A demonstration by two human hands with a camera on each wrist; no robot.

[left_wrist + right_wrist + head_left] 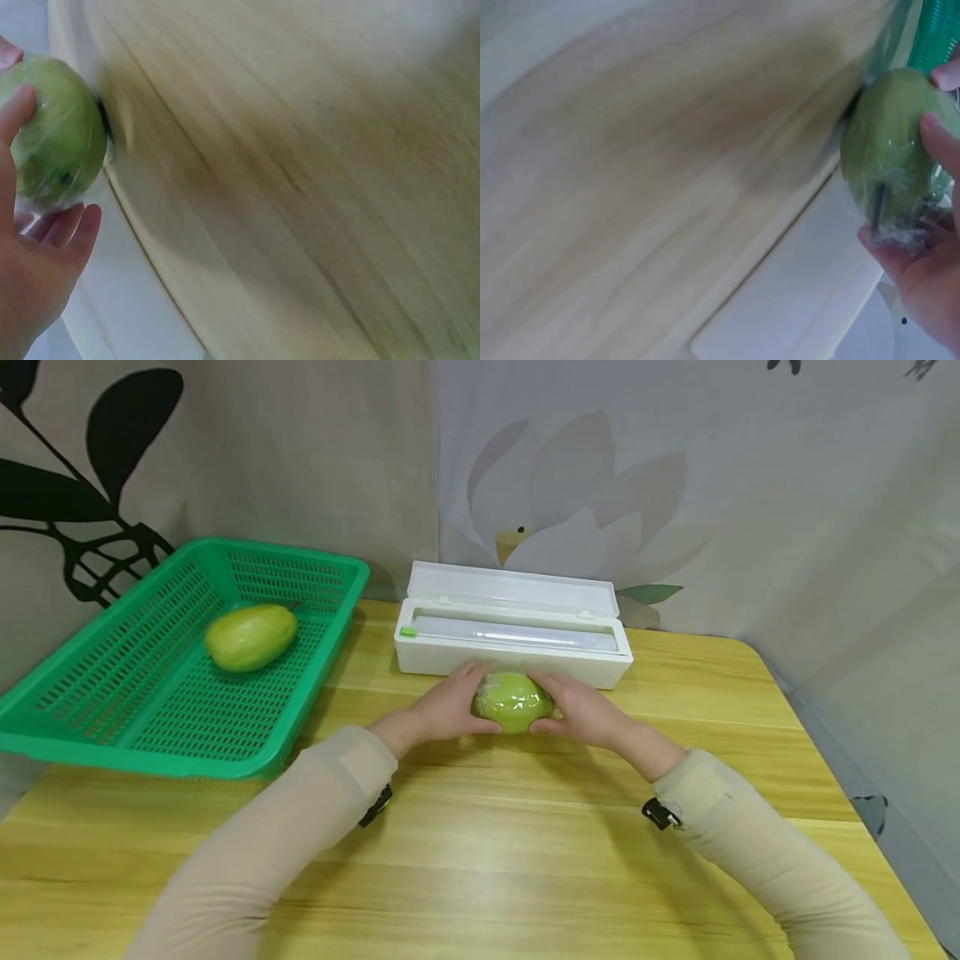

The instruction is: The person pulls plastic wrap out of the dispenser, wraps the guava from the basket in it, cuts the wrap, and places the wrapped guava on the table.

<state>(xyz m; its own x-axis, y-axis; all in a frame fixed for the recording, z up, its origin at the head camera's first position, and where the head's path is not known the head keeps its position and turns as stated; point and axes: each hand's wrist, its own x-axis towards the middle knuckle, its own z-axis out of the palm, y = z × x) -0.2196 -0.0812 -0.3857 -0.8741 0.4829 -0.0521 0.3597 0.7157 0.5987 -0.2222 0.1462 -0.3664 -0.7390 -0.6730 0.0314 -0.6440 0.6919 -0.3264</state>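
Observation:
A green mango (pixel 513 703) wrapped in shiny cling film is held between both hands, just in front of the white box. My left hand (pixel 452 703) grips its left end, thumb on the near side and fingers on the far side. On the opposite end, my right hand (pixel 583 712) holds it the same way. The right wrist view shows bunched film and a dark stem at the end of the mango (pixel 889 142) by the right palm. In the left wrist view, film stretches smoothly over the mango (pixel 64 135) near the left thumb.
Behind the hands stands a white cling film box (pixel 513 665), lid raised, with a film roll (pixel 517 633) and a green slider inside. A green plastic basket (pixel 202 727) at left contains another mango (pixel 251 637). Fabric with printed plants hangs behind the wooden table (pixel 510 860).

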